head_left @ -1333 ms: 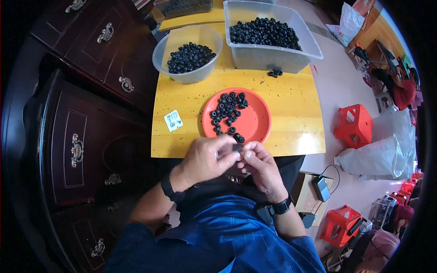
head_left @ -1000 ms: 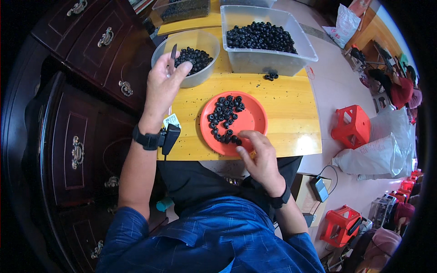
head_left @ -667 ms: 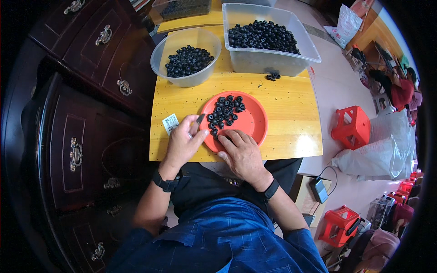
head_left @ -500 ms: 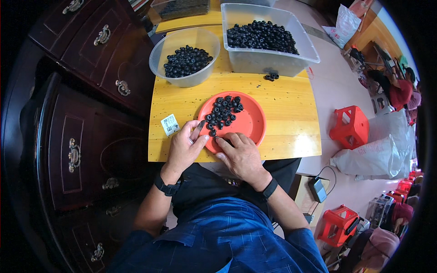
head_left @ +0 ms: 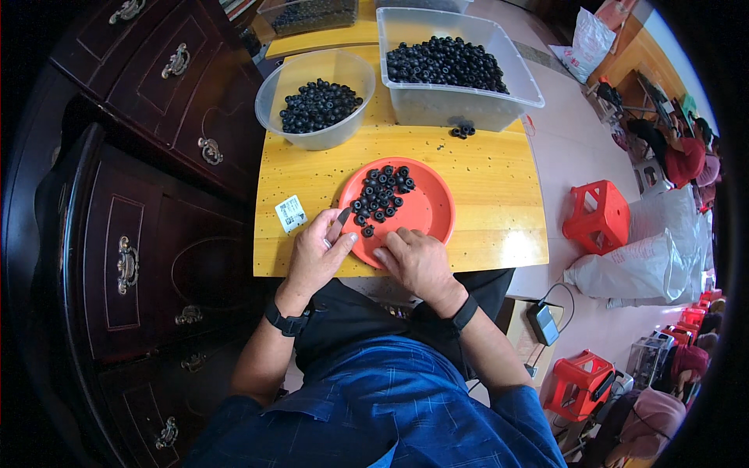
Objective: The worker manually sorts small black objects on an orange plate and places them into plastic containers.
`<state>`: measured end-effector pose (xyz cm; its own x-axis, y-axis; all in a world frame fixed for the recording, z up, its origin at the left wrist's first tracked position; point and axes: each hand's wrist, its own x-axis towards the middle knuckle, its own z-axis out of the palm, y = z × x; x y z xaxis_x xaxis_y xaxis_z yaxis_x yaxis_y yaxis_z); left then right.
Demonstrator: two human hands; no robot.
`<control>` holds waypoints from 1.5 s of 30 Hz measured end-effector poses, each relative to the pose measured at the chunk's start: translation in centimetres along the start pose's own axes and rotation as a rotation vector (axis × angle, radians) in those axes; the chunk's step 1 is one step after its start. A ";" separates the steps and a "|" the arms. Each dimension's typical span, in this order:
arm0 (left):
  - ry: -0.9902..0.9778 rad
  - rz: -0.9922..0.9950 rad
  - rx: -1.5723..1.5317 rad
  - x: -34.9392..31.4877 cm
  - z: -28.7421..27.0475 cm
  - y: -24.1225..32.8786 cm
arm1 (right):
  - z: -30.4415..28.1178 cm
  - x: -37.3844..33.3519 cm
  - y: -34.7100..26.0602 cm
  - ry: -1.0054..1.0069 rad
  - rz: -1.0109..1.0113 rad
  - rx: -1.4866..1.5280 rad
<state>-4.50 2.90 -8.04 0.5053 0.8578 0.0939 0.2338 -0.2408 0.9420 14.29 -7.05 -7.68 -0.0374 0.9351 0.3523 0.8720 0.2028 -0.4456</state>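
a dark wooden cabinet [head_left: 191, 210] with ornate metal handles fills the left side. to its right stands a yellow table [head_left: 495, 210] scattered with dark specks. at the table's far right is a large clear box [head_left: 456, 107]; left of it is a round clear bowl [head_left: 312, 141]. at the near side sits a round red plate [head_left: 431, 209].

the left hand [head_left: 314, 249], over the bowl about a second ago, is now back at the plate's near left rim. the right hand [head_left: 424, 267] is over the plate's near edge. its fingers, reaching to the nearest rings half a second ago, have curled together and drawn back slightly to the right; whether they pinch anything, i cannot tell.

a white label [head_left: 291, 213] lies left of the plate. the left fingers are clamped on a small dark blade [head_left: 343, 215], the thumb's tip apart from it.

smallest are the black rings [head_left: 382, 189], gathered on the plate's left half, one nearest ring between the hands. fewer show at the near side than a second ago, though the right hand may cover some. this suggests the work has passed from bowl back to plate, with the right hand probably picking out another ring.
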 end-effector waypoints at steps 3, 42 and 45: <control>-0.014 -0.048 0.018 -0.2 -0.1 2.3 | -0.7 0.6 0.0 0.027 0.084 0.080; -0.235 0.000 -0.193 -1.7 3.6 8.5 | -2.6 -2.8 -2.2 0.144 0.947 2.168; -0.271 -0.037 -0.284 -1.7 3.5 8.6 | -3.0 -2.6 -3.0 0.074 0.876 1.999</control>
<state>-0.43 -2.25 -1.25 0.7104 0.7037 0.0058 0.0360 -0.0446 0.9984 13.24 -10.94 -4.75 0.0320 0.9328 -0.3591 -0.8657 -0.1537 -0.4764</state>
